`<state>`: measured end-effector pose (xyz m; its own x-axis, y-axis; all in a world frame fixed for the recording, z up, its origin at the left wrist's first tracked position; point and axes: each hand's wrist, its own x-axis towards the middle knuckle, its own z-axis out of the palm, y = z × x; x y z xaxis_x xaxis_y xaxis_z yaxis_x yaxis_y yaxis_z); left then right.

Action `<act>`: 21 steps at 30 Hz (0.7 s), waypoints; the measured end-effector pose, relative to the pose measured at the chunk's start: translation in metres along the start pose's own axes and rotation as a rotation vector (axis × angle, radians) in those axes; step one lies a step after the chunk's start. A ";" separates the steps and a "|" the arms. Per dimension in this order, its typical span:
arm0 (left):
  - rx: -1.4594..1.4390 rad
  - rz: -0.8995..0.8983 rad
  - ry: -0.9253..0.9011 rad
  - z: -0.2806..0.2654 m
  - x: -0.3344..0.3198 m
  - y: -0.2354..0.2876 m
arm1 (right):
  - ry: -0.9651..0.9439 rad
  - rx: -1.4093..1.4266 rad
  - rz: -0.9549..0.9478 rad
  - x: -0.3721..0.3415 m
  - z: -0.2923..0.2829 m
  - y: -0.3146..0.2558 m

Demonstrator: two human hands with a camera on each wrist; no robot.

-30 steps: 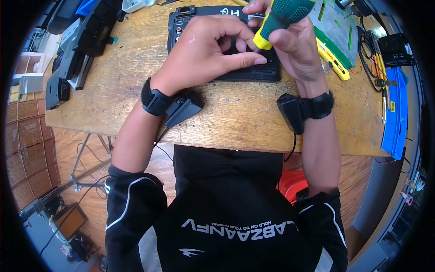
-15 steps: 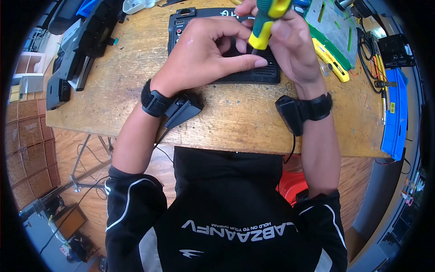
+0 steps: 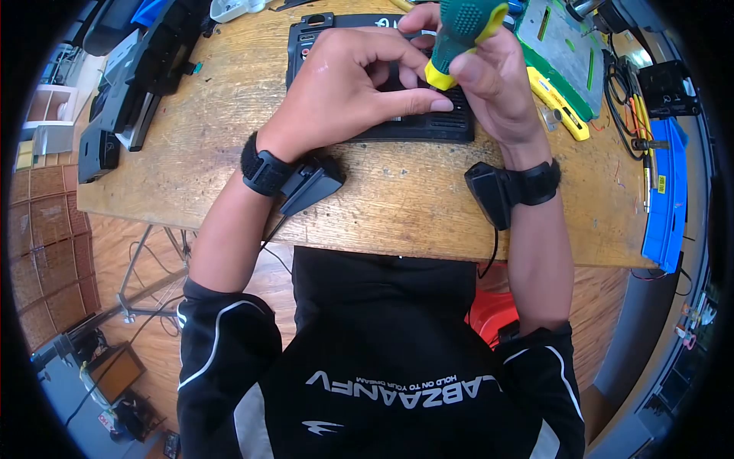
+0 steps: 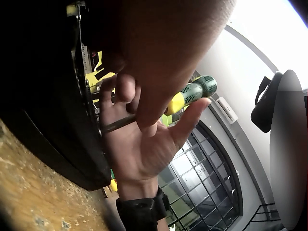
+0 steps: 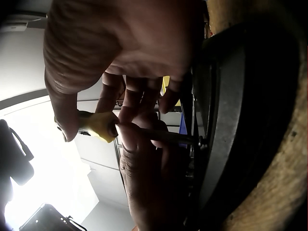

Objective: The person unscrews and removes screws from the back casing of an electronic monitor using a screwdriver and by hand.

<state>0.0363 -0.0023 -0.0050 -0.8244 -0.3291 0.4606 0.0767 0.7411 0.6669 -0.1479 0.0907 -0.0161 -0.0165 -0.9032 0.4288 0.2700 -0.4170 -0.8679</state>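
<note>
A screwdriver [image 3: 462,34] with a green and yellow handle stands tilted over a black panel-like device [image 3: 451,126] on the table. My right hand [image 3: 497,92] holds its handle, thumb along the near side and fingers behind. From the left, my left hand [image 3: 329,96] reaches across the device and pinches the screwdriver's shaft below the yellow collar. In the right wrist view the metal shaft [image 5: 166,136] runs down to a small screw [image 5: 202,142] at the device's face. The hands cover much of the device in the head view.
On the right lie a yellow utility knife [image 3: 562,107], a green-edged grey plate [image 3: 566,53], cables and a blue tray [image 3: 664,199]. Black equipment [image 3: 145,84] stands at the left. A white container [image 3: 229,8] is at the far edge.
The screwdriver's handle has turned in my right hand and shifted slightly left, its tilt varying. My left hand keeps nearly the same place over the device.
</note>
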 end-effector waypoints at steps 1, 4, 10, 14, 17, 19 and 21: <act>0.005 0.004 0.002 -0.001 0.000 0.000 | -0.001 0.000 0.000 0.001 -0.001 0.002; -0.021 -0.022 0.010 0.003 -0.002 -0.003 | -0.056 0.040 -0.067 0.002 -0.002 0.003; -0.072 -0.044 -0.003 0.005 -0.002 -0.004 | 0.123 0.150 0.062 -0.001 0.006 -0.003; -0.018 0.045 0.035 0.001 0.001 0.000 | -0.026 -0.077 -0.036 -0.001 -0.006 0.001; -0.071 -0.014 0.019 0.002 0.001 0.001 | -0.019 -0.080 -0.140 -0.001 -0.001 0.002; -0.144 -0.072 -0.025 0.003 0.001 0.001 | -0.022 -0.058 -0.075 0.000 -0.002 -0.001; -0.161 -0.023 -0.008 0.005 0.001 0.000 | -0.002 -0.063 -0.043 -0.002 -0.005 0.002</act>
<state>0.0324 0.0009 -0.0074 -0.8311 -0.3399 0.4401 0.1463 0.6299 0.7628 -0.1522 0.0912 -0.0199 -0.0250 -0.8841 0.4667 0.2081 -0.4612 -0.8626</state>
